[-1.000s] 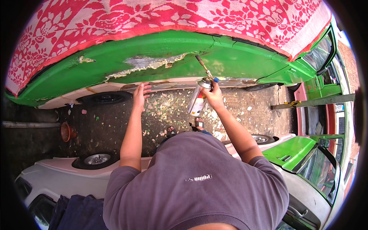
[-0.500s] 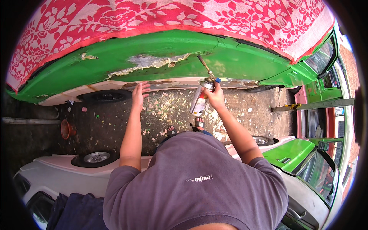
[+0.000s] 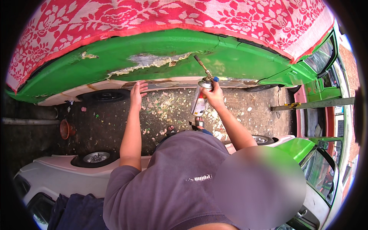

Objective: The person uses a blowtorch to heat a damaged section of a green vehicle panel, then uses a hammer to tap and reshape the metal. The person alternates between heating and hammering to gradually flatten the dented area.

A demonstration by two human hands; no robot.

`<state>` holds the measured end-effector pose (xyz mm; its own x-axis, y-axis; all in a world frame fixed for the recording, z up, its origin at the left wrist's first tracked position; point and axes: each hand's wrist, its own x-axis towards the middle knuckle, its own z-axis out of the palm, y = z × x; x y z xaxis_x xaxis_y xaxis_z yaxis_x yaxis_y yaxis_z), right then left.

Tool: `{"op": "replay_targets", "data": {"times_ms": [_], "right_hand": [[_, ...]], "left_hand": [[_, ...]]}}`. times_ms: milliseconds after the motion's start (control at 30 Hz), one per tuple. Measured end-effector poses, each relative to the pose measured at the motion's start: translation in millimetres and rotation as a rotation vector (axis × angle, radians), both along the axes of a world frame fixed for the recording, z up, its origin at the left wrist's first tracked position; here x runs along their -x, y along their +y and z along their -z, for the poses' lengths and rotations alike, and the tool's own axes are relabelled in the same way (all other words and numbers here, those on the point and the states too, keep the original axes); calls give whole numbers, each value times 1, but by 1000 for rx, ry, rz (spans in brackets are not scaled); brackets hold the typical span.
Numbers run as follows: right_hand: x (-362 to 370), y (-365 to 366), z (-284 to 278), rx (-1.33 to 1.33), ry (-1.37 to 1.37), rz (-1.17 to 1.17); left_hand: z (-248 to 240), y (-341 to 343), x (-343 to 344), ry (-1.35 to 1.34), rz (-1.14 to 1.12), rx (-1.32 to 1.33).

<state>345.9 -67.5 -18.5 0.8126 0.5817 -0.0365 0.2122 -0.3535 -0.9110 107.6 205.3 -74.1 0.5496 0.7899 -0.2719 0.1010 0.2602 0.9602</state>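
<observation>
My right hand (image 3: pixel 214 96) is wrapped round a gas torch (image 3: pixel 200 100), a light canister with a metal nozzle and a blue knob. The nozzle tip points up and left toward the green car panel (image 3: pixel 214 63), near the right end of a peeled patch (image 3: pixel 153 61) where bare grey and cracked, cream-edged paint show. Whether a flame burns, I cannot make out. Off to the left, my left hand (image 3: pixel 138 92) holds nothing; its fingers are apart in front of the car's pinkish lower edge.
A red patterned cloth (image 3: pixel 165 15) covers the green car's top. Paint flakes (image 3: pixel 161 111) litter the ground around my feet. An orange bucket (image 3: pixel 67 129) stands at the left. Behind me is a pale car (image 3: pixel 76 176) with dark cloth (image 3: pixel 78 212); a metal beam (image 3: pixel 318 104) juts in at right.
The torch has shifted slightly left, its nozzle tip a little nearer the peeled patch. My left hand has barely moved. A blurred round area now covers part of the lower right.
</observation>
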Motion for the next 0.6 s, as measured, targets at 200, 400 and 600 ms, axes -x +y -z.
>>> {"op": "replay_targets", "data": {"times_ms": [200, 400, 600], "right_hand": [[0, 2, 1, -8, -38, -5], [2, 3, 4, -10, -46, 7], [5, 4, 11, 22, -70, -14]], "left_hand": [[1, 3, 5, 29, 1, -11], [3, 7, 5, 11, 7, 0], [5, 10, 8, -9, 0, 12]]}}
